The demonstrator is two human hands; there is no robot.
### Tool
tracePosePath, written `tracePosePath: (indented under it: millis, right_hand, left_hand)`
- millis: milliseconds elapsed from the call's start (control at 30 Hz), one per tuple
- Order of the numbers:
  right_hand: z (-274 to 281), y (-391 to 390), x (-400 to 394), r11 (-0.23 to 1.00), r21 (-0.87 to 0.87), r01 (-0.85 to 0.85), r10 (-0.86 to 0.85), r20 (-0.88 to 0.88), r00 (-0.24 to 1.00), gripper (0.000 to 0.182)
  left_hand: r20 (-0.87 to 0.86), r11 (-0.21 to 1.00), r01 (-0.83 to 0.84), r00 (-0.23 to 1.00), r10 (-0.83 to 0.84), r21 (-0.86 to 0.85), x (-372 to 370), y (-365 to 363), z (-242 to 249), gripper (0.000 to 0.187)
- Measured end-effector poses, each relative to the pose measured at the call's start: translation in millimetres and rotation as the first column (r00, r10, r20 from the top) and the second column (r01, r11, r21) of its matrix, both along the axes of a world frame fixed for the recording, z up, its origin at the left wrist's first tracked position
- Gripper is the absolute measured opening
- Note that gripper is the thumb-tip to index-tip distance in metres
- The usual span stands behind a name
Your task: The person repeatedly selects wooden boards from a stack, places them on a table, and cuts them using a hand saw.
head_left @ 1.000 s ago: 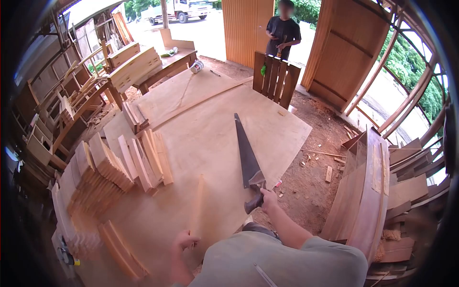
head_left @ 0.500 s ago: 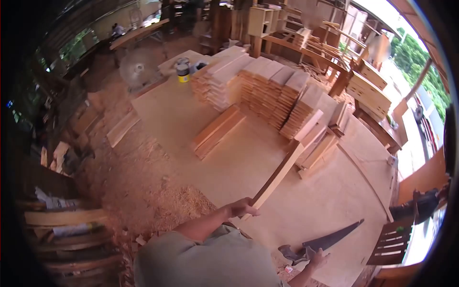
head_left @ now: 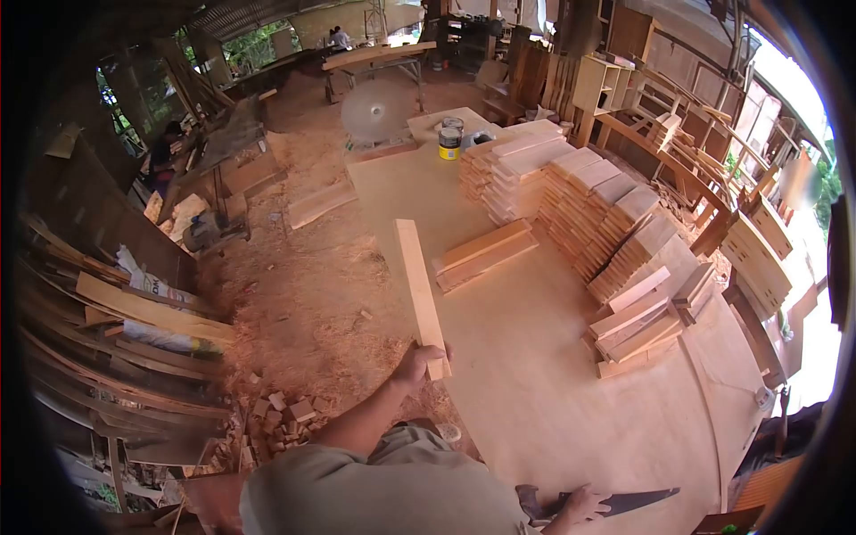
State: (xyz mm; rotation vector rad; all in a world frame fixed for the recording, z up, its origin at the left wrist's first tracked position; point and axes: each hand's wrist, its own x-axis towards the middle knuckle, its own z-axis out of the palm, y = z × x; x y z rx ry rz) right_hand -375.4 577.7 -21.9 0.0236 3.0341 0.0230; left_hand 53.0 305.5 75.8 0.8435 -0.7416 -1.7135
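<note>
My left hand [head_left: 419,364] is closed round the near end of a light wooden strip [head_left: 416,285], which points up and away over the left edge of the large board [head_left: 499,374]. At the board's near edge my right hand [head_left: 584,505] lies over the handle side of a handsaw [head_left: 637,502], its fingers apart; whether it touches the saw is unclear. Two reddish planks [head_left: 486,254] lie beyond the strip. Tall stacks of cut planks [head_left: 588,201] stand on the board's far right part.
Tins [head_left: 448,143] stand near the far end, beside a round blade [head_left: 376,111]. Wood offcuts [head_left: 287,415] and sawdust cover the ground at left. Long planks [head_left: 152,312] are piled at far left. People [head_left: 340,38] are in the background, another [head_left: 165,152] at left.
The view has turned left. My left hand has swung the strip left, away from the plank pile at right. My right hand remains by the saw, now lying flatter.
</note>
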Motion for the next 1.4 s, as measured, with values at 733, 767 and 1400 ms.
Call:
tracePosePath:
  millis: [733,767,1400]
  right_hand:
    - [9.1,6.9,14.9,0.968,-0.136,-0.212,0.2,-0.091,0.975,0.082]
    - [11.8,8.4,17.1,0.964,-0.168,-0.205,0.19,-0.1,0.977,0.08]
    - [28.6,3.6,24.2,0.964,-0.229,-0.133,0.135,-0.009,0.991,0.078]
  left_hand:
    - [0.148,0.765,-0.611,0.753,0.641,-0.205,149.9,-131.7,265.6,0.023]
    - [0.139,0.748,-0.637,0.737,0.662,-0.188,150.5,-132.3,273.2,0.022]
    - [0.033,0.721,-0.628,0.747,0.664,-0.293,175.1,-156.1,321.4,0.025]
